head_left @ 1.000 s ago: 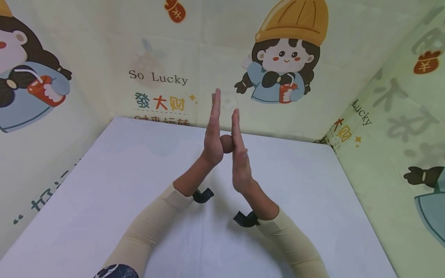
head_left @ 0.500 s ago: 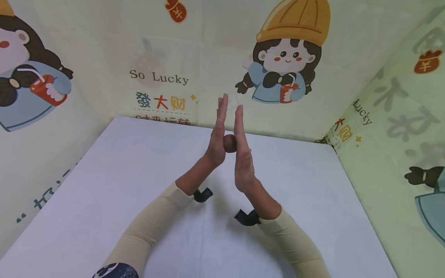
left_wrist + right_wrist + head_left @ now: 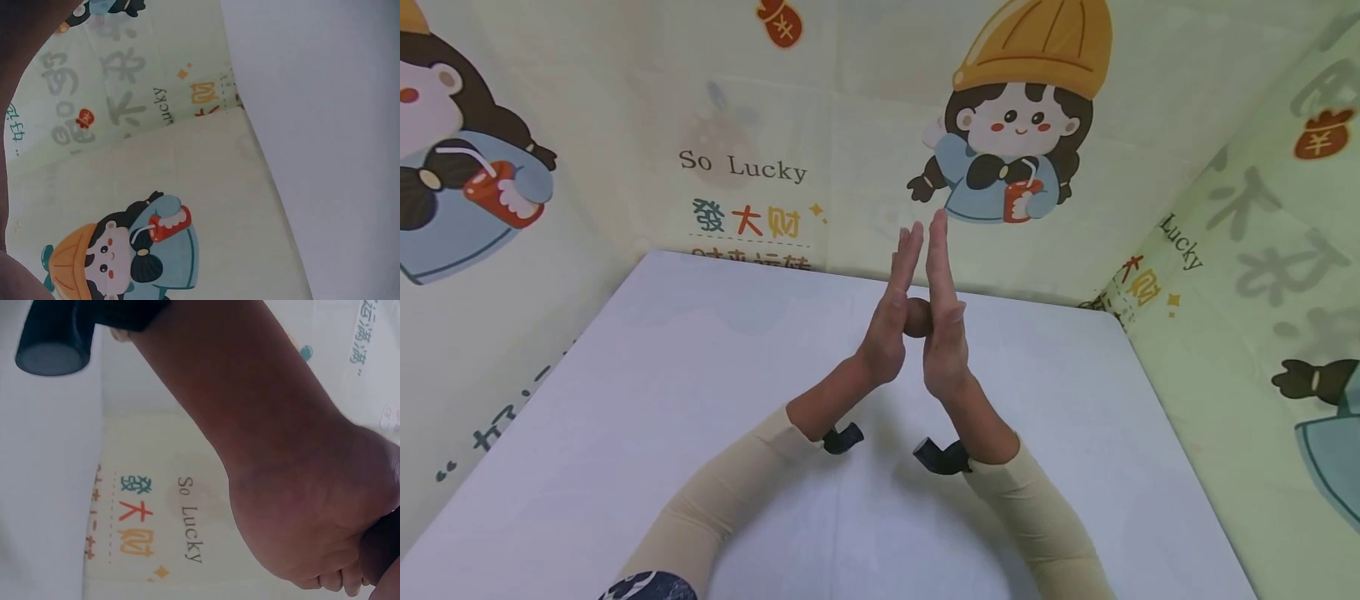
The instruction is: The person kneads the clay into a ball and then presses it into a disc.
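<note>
Ball [image 3: 917, 317] shifted right; left grip [image 3: 891, 317] and right grip [image 3: 947, 323] straight-fingered, pressing it between palms.

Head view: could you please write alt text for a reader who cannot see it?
A small brown ball is held between the palms of a left hand and a right hand, fingers straight, over a white table. Behind is a pale backdrop printed with cartoon figures and lettering.

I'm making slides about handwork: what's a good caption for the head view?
Left hand and right hand hold a brown ball between them above a white table.
</note>
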`<state>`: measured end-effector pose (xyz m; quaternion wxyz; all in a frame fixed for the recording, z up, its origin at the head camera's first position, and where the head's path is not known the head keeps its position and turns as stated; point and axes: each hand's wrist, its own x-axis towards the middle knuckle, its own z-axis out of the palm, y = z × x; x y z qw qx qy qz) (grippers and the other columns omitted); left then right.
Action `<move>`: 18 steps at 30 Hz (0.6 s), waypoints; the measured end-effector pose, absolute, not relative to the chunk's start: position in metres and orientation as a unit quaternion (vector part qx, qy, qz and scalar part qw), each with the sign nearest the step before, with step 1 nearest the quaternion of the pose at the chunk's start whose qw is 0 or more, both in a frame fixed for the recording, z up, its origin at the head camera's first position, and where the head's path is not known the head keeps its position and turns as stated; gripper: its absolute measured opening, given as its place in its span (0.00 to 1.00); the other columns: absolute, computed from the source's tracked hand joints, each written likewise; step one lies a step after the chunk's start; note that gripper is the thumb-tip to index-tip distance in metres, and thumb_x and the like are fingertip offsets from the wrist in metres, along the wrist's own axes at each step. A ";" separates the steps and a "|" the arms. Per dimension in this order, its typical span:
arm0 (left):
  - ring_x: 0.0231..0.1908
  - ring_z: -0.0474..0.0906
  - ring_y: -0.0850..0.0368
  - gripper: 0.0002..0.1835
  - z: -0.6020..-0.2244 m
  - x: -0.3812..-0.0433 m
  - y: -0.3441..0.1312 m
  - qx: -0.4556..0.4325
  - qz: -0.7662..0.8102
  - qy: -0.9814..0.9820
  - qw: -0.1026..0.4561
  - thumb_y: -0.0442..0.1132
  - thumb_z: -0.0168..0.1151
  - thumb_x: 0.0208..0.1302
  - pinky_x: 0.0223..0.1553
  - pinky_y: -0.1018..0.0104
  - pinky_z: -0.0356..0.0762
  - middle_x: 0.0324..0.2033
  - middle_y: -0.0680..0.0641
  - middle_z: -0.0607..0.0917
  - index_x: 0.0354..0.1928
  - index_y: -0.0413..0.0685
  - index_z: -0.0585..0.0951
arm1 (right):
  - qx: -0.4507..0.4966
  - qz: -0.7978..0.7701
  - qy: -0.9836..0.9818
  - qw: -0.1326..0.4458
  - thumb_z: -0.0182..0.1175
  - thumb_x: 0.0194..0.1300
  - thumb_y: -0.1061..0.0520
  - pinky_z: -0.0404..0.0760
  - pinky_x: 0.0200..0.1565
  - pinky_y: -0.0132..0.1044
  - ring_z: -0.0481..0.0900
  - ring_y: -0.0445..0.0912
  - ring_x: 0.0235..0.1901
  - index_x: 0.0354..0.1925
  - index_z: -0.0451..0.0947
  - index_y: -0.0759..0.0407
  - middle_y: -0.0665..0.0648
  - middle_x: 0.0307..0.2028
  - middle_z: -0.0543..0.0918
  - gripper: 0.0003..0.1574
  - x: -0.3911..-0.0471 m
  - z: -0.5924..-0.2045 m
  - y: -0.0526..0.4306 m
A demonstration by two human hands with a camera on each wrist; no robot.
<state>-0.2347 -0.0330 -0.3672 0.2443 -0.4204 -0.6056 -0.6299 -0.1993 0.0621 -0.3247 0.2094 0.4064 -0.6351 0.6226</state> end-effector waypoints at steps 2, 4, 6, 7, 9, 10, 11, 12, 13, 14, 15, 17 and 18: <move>0.82 0.29 0.41 0.44 -0.366 -0.230 -0.031 -0.424 -0.629 -0.605 0.243 0.63 0.20 0.83 0.78 0.47 0.27 0.83 0.36 0.44 0.82 0.31 0.43 | 0.404 0.626 -0.634 0.208 0.24 0.78 0.21 0.33 0.79 0.51 0.31 0.50 0.83 0.83 0.30 0.65 0.54 0.85 0.34 0.61 -0.201 -0.323 0.065; 0.82 0.29 0.41 0.45 -0.364 -0.226 -0.028 -0.425 -0.627 -0.606 0.245 0.63 0.20 0.83 0.78 0.47 0.27 0.83 0.36 0.44 0.82 0.30 0.42 | 0.403 0.630 -0.631 0.206 0.25 0.78 0.22 0.34 0.79 0.51 0.31 0.50 0.83 0.83 0.30 0.66 0.55 0.85 0.33 0.61 -0.201 -0.320 0.067; 0.82 0.29 0.40 0.46 -0.362 -0.222 -0.027 -0.427 -0.621 -0.607 0.251 0.64 0.20 0.82 0.78 0.45 0.27 0.83 0.36 0.43 0.82 0.29 0.41 | 0.404 0.631 -0.629 0.207 0.25 0.79 0.24 0.34 0.79 0.51 0.31 0.50 0.83 0.83 0.29 0.68 0.56 0.85 0.33 0.60 -0.202 -0.317 0.068; 0.82 0.29 0.41 0.46 -0.362 -0.220 -0.026 -0.428 -0.618 -0.608 0.254 0.64 0.20 0.82 0.78 0.44 0.27 0.83 0.36 0.42 0.81 0.29 0.41 | 0.406 0.631 -0.627 0.209 0.25 0.80 0.25 0.34 0.79 0.51 0.31 0.50 0.83 0.82 0.29 0.69 0.57 0.84 0.33 0.59 -0.202 -0.316 0.068; 0.82 0.28 0.40 0.46 -0.360 -0.216 -0.025 -0.430 -0.611 -0.611 0.262 0.64 0.19 0.82 0.78 0.43 0.27 0.83 0.36 0.42 0.81 0.28 0.41 | 0.407 0.632 -0.625 0.211 0.24 0.81 0.26 0.33 0.79 0.51 0.31 0.50 0.83 0.82 0.30 0.70 0.59 0.84 0.33 0.58 -0.202 -0.314 0.069; 0.82 0.28 0.41 0.46 -0.359 -0.214 -0.025 -0.432 -0.608 -0.611 0.265 0.64 0.19 0.82 0.78 0.42 0.27 0.83 0.36 0.41 0.81 0.28 0.40 | 0.408 0.633 -0.623 0.210 0.24 0.82 0.27 0.33 0.79 0.50 0.31 0.50 0.83 0.82 0.30 0.70 0.59 0.84 0.34 0.57 -0.203 -0.314 0.069; 0.82 0.28 0.41 0.46 -0.359 -0.212 -0.024 -0.433 -0.607 -0.611 0.267 0.64 0.19 0.82 0.78 0.42 0.27 0.83 0.35 0.41 0.81 0.28 0.40 | 0.407 0.635 -0.622 0.210 0.24 0.82 0.28 0.33 0.79 0.50 0.31 0.50 0.83 0.82 0.30 0.70 0.59 0.84 0.34 0.56 -0.203 -0.315 0.069; 0.82 0.27 0.41 0.47 -0.358 -0.210 -0.024 -0.433 -0.606 -0.611 0.268 0.64 0.19 0.82 0.78 0.42 0.27 0.83 0.35 0.41 0.81 0.28 0.40 | 0.407 0.637 -0.621 0.209 0.24 0.82 0.28 0.33 0.79 0.50 0.32 0.50 0.83 0.82 0.31 0.70 0.59 0.84 0.34 0.55 -0.204 -0.315 0.070; 0.82 0.27 0.41 0.47 -0.358 -0.209 -0.024 -0.432 -0.606 -0.611 0.270 0.64 0.19 0.82 0.78 0.42 0.27 0.83 0.35 0.40 0.81 0.28 0.39 | 0.407 0.639 -0.619 0.207 0.24 0.83 0.29 0.33 0.79 0.50 0.32 0.50 0.83 0.82 0.31 0.70 0.59 0.85 0.35 0.55 -0.205 -0.316 0.070; 0.82 0.27 0.41 0.47 -0.357 -0.208 -0.024 -0.432 -0.606 -0.611 0.271 0.64 0.19 0.82 0.78 0.42 0.27 0.83 0.35 0.40 0.81 0.27 0.39 | 0.407 0.642 -0.616 0.204 0.24 0.83 0.29 0.34 0.79 0.50 0.32 0.50 0.83 0.82 0.31 0.70 0.59 0.85 0.35 0.54 -0.206 -0.316 0.071; 0.82 0.27 0.40 0.47 -0.357 -0.206 -0.023 -0.432 -0.606 -0.610 0.271 0.64 0.19 0.82 0.78 0.41 0.27 0.83 0.34 0.39 0.81 0.27 0.38 | 0.407 0.646 -0.614 0.201 0.24 0.83 0.30 0.34 0.79 0.50 0.33 0.50 0.83 0.82 0.32 0.70 0.59 0.85 0.35 0.54 -0.207 -0.317 0.071; 0.82 0.27 0.40 0.47 -0.355 -0.204 -0.024 -0.429 -0.608 -0.610 0.271 0.64 0.19 0.82 0.78 0.42 0.26 0.83 0.35 0.39 0.81 0.28 0.38 | 0.407 0.653 -0.608 0.194 0.25 0.83 0.30 0.35 0.79 0.51 0.33 0.50 0.83 0.82 0.32 0.70 0.59 0.85 0.35 0.54 -0.209 -0.319 0.071; 0.82 0.26 0.41 0.47 -0.355 -0.203 -0.024 -0.427 -0.610 -0.610 0.271 0.64 0.19 0.82 0.78 0.42 0.26 0.83 0.36 0.38 0.81 0.28 0.38 | 0.408 0.657 -0.605 0.189 0.25 0.83 0.30 0.36 0.79 0.51 0.34 0.50 0.83 0.82 0.32 0.70 0.59 0.85 0.35 0.54 -0.209 -0.320 0.071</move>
